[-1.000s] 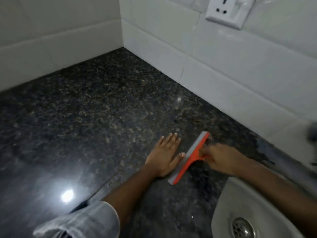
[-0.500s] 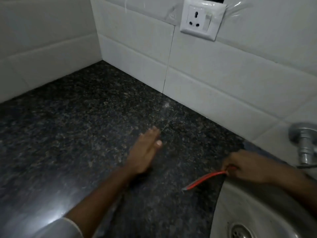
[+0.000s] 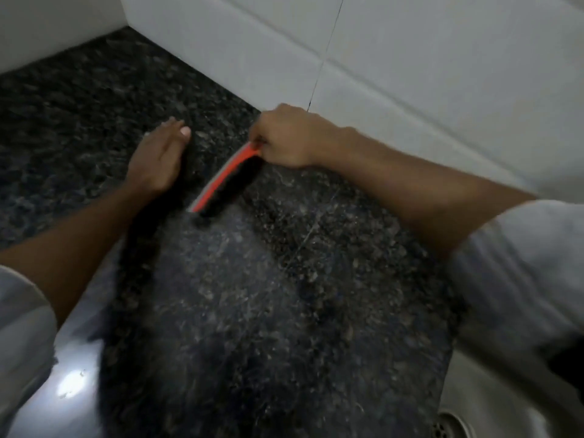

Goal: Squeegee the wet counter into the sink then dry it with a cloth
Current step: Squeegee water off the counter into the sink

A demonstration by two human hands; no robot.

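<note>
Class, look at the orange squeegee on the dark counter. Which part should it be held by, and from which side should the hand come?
Grip the squeegee by the handle behind its long blade, coming from the wall-and-sink side, as the right hand does. The blade edge faces the left hand, so holding from behind probably lets it be drawn toward the sink. The handle itself is hidden inside the fist.

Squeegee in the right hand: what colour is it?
Orange-red squeegee with a pale grey blade edge, seen in the head view.
</note>
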